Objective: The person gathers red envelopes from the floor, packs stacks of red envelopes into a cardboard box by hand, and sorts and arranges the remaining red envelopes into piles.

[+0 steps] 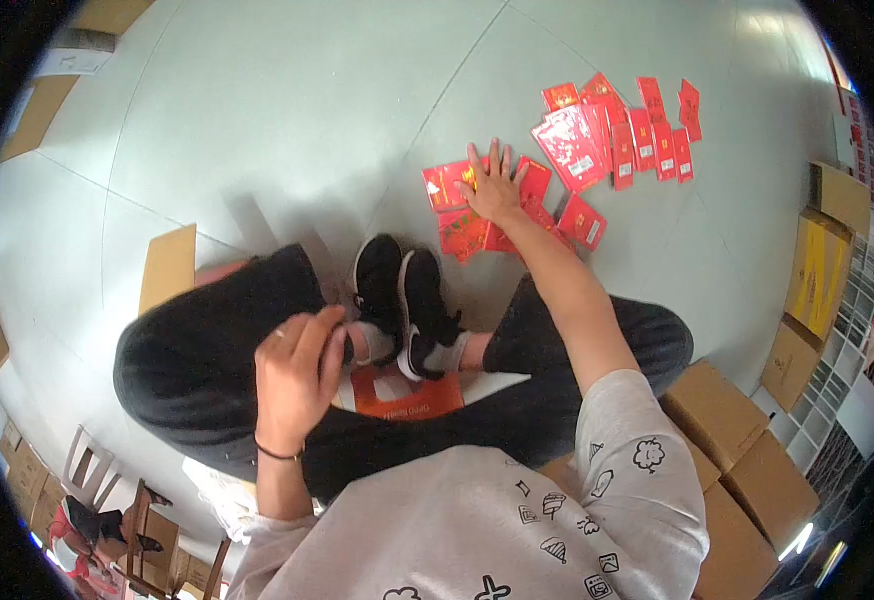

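Red packets point(572, 145) glossy; trousers point(217, 320) matt cloth; floor point(287, 100) smooth

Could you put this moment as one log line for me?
right hand: spread on red packets | left hand: loosely curled, away from packets | more packets: on floor, farther right
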The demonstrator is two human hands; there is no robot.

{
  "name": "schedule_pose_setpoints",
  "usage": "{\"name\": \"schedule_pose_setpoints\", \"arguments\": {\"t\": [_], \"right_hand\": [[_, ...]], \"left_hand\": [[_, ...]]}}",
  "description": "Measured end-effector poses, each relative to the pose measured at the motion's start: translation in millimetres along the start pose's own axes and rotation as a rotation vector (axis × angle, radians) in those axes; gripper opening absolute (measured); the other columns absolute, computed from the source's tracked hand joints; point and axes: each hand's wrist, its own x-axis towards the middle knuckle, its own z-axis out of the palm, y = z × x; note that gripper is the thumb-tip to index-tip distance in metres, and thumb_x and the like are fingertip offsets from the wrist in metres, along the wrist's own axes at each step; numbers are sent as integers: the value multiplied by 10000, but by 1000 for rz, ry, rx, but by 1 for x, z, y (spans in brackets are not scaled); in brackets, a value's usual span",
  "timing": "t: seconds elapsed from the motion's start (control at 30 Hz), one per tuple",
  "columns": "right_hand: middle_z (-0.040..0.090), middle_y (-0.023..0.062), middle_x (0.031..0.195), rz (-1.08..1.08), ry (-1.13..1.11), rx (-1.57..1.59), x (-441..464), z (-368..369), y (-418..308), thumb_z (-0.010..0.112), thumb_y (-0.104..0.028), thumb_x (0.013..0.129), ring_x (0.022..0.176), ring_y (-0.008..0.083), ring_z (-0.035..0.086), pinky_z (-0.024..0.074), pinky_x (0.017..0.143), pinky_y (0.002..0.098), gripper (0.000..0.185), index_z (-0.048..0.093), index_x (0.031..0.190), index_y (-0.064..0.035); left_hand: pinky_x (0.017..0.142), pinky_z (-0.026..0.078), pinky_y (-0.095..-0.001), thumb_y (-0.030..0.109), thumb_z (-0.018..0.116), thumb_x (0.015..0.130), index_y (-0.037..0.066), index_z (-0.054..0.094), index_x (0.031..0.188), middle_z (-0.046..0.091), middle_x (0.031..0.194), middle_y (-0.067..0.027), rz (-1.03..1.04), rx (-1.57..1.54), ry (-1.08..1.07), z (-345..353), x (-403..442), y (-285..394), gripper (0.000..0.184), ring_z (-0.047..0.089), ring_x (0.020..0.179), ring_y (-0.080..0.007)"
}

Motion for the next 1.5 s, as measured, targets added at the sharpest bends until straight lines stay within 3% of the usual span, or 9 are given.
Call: {"name": "schedule_pose_setpoints", "arguments": {"t": [0.17, 0.3, 0.4, 0.5, 0.67, 0.77, 1.17, 1.33, 1.5], "right_hand": [[42, 177, 1687, -239, -274, -211, -62, -44, -16, 676, -758, 742, 1558, 370, 33, -3, 1170, 720, 1191, 133, 1624, -170], [91, 186, 1675, -444, -399, -519, -109, -29, -34, 877, -493, 669, 1549, 390, 73, 67, 1179, 705, 1290, 76, 1628, -172], [341, 167, 1550, -403, -70, -650, -127, 13, -34, 509, -196, 994, 1471, 355, 274, 120, 1171, 696, 611, 305, 1570, -203], [426, 141, 1467, -453, -231, -569, -122, -1, -18, 850, -355, 718, 1417, 340, 345, 179, 1170, 658, 985, 345, 1544, -173], [607, 118, 1298, -643, -127, -563, -141, 0, 18, 567, -166, 936, 1258, 300, 545, 351, 1119, 571, 310, 648, 1235, -151], [700, 153, 1151, -511, -475, -353, -162, 8, 35, 544, -127, 928, 1096, 338, 659, 496, 983, 500, 237, 701, 1106, -120], [692, 258, 1027, 82, 537, 730, -195, -82, 21, 682, -226, 904, 936, 445, 665, 524, 801, 548, 305, 643, 1122, -16], [698, 255, 1086, 209, -91, 212, -186, 23, 37, 561, -381, 940, 1035, 446, 665, 527, 904, 526, 400, 667, 1130, -46], [714, 222, 1103, 283, -173, 161, -193, 25, 28, 633, -380, 908, 1057, 408, 680, 538, 912, 501, 379, 732, 1083, -59]], "left_hand": [[661, 525, -401, 23, 676, 868, 9, 682, 1021, 666, 835, -157, 56, -58, 90, 8, -24, 8, 155, 665, 734, -344], [713, 532, -394, 8, 634, 913, -6, 677, 1067, 699, 941, -184, 81, -45, 62, 8, -39, 7, 160, 684, 818, -377], [726, 544, -382, 23, 626, 929, -10, 675, 1069, 706, 979, -197, 89, -40, 79, 10, -48, 3, 151, 694, 844, -379], [736, 548, -378, 37, 631, 933, -2, 677, 1072, 707, 982, -201, 72, -8, 80, 12, -53, -2, 152, 698, 858, -379], [739, 547, -381, 59, 636, 940, -4, 671, 1074, 702, 965, -206, 80, -13, 94, 16, -58, -3, 152, 695, 859, -383], [669, 528, -424, 91, 630, 935, 18, 661, 1037, 683, 872, -183, 167, 6, 153, 23, -59, -9, 129, 669, 787, -386], [688, 525, -449, 111, 633, 934, 18, 665, 1028, 683, 864, -210, 157, 19, 28, 40, -54, -22, 137, 665, 794, -405], [686, 523, -455, 113, 627, 935, 16, 658, 1039, 682, 861, -209, 198, 41, 16, 49, -54, -28, 146, 669, 792, -401], [682, 510, -450, 99, 620, 947, 14, 649, 1038, 666, 856, -220, 165, 45, -15, 50, -58, -29, 127, 648, 782, -419]]}}
